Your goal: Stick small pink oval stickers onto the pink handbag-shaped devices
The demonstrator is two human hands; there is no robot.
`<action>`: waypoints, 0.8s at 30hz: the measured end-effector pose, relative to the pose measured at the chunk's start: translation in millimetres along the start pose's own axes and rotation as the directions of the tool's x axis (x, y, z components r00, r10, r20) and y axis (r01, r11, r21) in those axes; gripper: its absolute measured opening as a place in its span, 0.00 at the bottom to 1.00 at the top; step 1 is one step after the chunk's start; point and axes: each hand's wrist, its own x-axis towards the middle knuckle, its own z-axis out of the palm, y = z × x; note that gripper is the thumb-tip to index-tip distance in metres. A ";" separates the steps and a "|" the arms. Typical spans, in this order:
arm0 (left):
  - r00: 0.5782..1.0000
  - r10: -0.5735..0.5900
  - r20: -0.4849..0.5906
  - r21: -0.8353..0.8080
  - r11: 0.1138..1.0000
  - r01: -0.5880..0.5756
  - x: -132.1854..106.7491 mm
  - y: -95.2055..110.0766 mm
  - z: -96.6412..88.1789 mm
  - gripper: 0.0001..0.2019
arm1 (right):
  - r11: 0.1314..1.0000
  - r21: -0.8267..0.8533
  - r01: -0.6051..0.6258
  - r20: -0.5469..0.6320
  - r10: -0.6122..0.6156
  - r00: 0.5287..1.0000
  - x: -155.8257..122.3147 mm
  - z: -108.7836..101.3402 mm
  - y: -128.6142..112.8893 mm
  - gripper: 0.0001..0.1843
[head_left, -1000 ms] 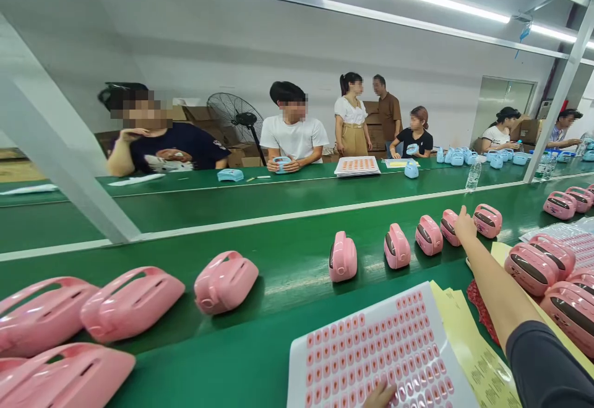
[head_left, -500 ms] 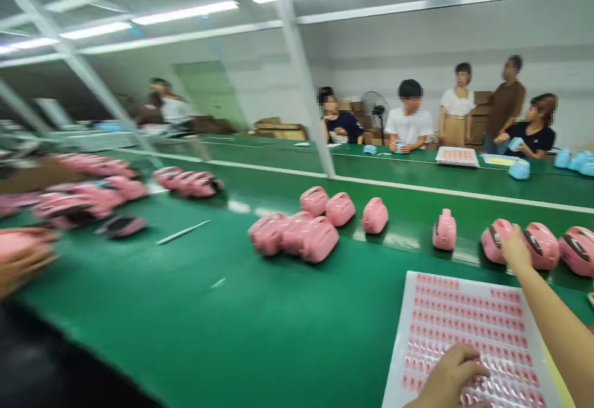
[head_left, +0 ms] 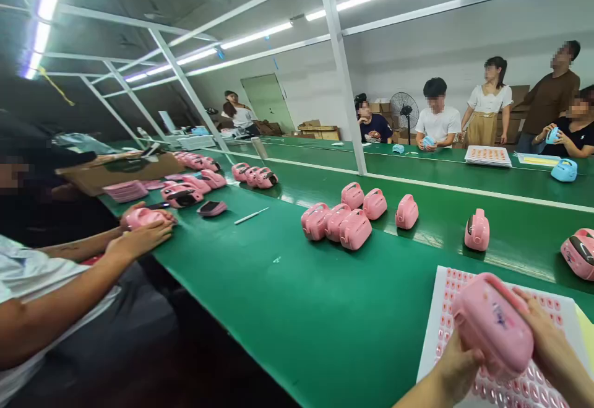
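The left hand point(head_left: 457, 368) and the right hand point(head_left: 550, 349) both curl closed around a pink plastic case point(head_left: 492, 324), gripping it from either side and holding it tilted over a white sheet of pink labels point(head_left: 445, 334); whether the case touches the sheet I cannot tell; the sheet lies at the near edge of a green conveyor belt point(head_left: 297, 309); well apart from the hands, a cluster of pink cases point(head_left: 336, 222) sits on the belt, with 1 upright pink case point(head_left: 477, 230) to its right; a white stick point(head_left: 250, 215) lies further left; at the belt's left side, a co-worker's hands point(head_left: 139, 238) hold another pink case point(head_left: 143, 217); a white steel post point(head_left: 343, 67) stands in the way between this belt and a second green belt point(head_left: 417, 179); on that far belt are a tray of orange labels point(head_left: 488, 155) and a blue case point(head_left: 563, 171); a stand fan point(head_left: 403, 111) stands behind seated workers
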 end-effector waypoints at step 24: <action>0.898 -0.292 -0.331 -0.270 0.941 0.206 8.7 39.5 -82.8 0.38 | 0.941 -0.313 0.128 -0.485 -0.274 0.830 -26.0 -129.2 40.4 0.12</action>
